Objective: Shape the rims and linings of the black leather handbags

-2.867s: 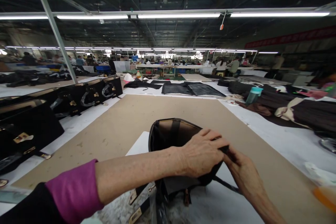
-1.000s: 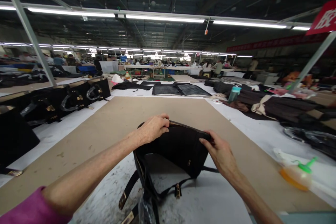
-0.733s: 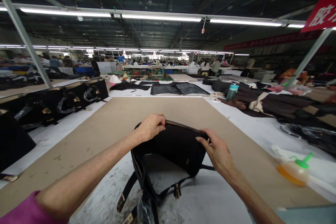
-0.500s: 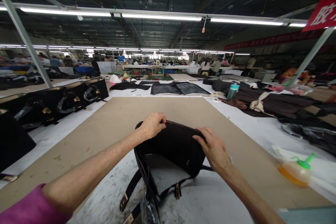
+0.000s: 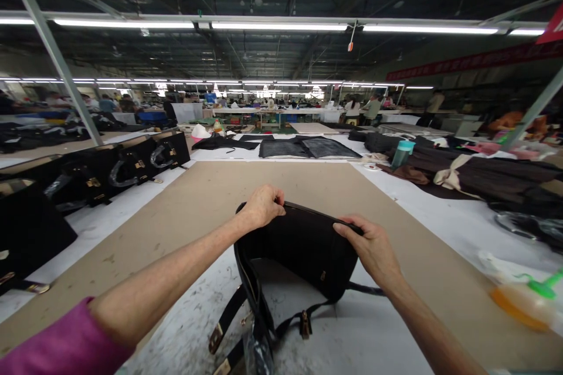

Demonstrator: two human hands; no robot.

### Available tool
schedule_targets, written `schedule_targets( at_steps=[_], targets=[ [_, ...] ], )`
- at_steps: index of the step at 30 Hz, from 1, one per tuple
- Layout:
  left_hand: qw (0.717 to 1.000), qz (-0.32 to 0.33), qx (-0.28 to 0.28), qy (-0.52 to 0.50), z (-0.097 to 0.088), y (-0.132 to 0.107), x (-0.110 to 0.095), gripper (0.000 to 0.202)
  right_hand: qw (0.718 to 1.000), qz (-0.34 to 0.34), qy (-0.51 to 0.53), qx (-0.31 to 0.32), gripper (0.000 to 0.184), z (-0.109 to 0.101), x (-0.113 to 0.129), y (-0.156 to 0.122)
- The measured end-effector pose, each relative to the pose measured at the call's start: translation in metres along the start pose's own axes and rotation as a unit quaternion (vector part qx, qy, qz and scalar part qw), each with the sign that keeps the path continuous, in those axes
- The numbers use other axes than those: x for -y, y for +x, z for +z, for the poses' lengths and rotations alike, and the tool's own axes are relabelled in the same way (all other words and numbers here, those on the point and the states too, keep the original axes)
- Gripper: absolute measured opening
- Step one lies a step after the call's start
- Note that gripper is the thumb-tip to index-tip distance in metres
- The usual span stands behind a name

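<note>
A black handbag (image 5: 303, 252) with gold hardware stands on a white sheet (image 5: 352, 340) laid over a brown board (image 5: 246, 184). My left hand (image 5: 264, 205) is closed on the left end of the bag's top edge. My right hand (image 5: 372, 243) grips the right end of that edge, fingers curled over it. Black straps with gold buckles (image 5: 229, 319) trail from the bag toward me.
A row of finished black bags (image 5: 132, 164) lines the left side. Dark fabric pieces (image 5: 308, 147) lie at the board's far end, more dark cloth (image 5: 484, 179) and a teal cup (image 5: 401, 153) on the right. An orange bottle with green cap (image 5: 525, 302) lies at right. Other workers stand far off.
Earlier the bag's open mouth faced me with both hands at its right corner. Now its top edge is closed and turned away, with one hand at each end. The right hand re-gripped the right corner.
</note>
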State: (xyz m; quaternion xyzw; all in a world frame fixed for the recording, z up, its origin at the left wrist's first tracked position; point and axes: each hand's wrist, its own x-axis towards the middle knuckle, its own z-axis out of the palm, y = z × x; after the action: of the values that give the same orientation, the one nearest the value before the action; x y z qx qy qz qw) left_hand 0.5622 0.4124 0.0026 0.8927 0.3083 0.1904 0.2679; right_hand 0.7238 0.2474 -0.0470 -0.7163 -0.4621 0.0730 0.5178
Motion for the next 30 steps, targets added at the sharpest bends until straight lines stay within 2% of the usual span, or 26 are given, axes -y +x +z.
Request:
schedule_targets(
  at_steps=[4, 13, 23, 30],
  targets=[
    [1.000, -0.025, -0.010, -0.004, 0.000, 0.000, -0.002, 0.009, 1.000, 0.014, -0.001, 0.001, 0.023, -0.001, 0.001, 0.001],
    [0.999, -0.024, -0.029, 0.015, 0.003, 0.002, -0.001, 0.009, 0.998, 0.024, -0.062, 0.007, 0.021, 0.001, 0.003, 0.003],
    [0.999, -0.014, -0.028, 0.035, 0.002, -0.001, -0.005, 0.007, 0.967, -0.002, -0.240, 0.082, 0.022, 0.001, 0.038, 0.013],
    [0.999, -0.012, -0.025, 0.031, 0.002, 0.000, -0.002, 0.006, 0.956, -0.017, -0.277, 0.096, 0.021, 0.005, 0.045, 0.021]
  ],
)
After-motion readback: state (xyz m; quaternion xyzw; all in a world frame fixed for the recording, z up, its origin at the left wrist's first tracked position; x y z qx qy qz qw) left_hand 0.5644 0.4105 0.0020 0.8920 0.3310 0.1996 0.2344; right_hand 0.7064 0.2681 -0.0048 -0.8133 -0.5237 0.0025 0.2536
